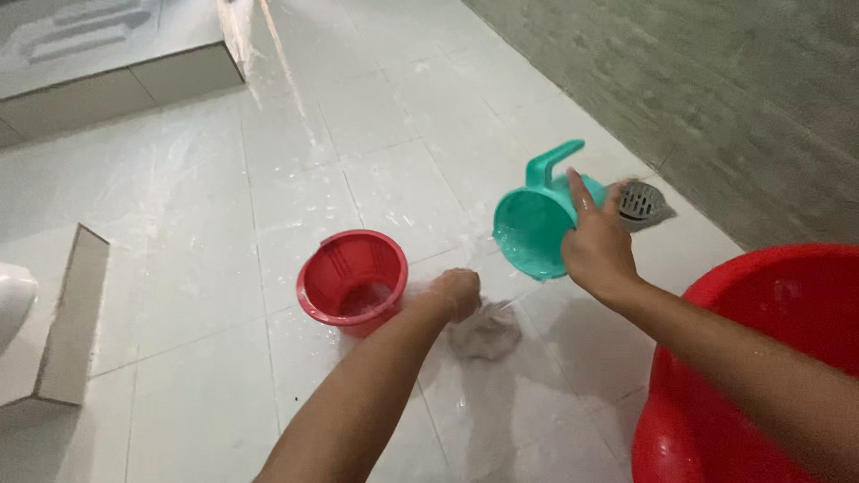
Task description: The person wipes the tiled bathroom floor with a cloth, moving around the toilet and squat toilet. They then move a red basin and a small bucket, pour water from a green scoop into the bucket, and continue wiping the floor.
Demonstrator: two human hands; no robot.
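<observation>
My right hand grips a teal plastic water scoop by its body, tipped on its side with the mouth facing left; water runs from its rim. My left hand is closed in a fist on a wet grey cloth pressed against the white tiled floor. A small red ribbed bucket stands upright just left of that hand, a little water inside it.
A large red basin fills the lower right corner. A round metal floor drain lies behind the scoop beside a grey wall. A raised tiled step sits far left; a low tiled ledge at left.
</observation>
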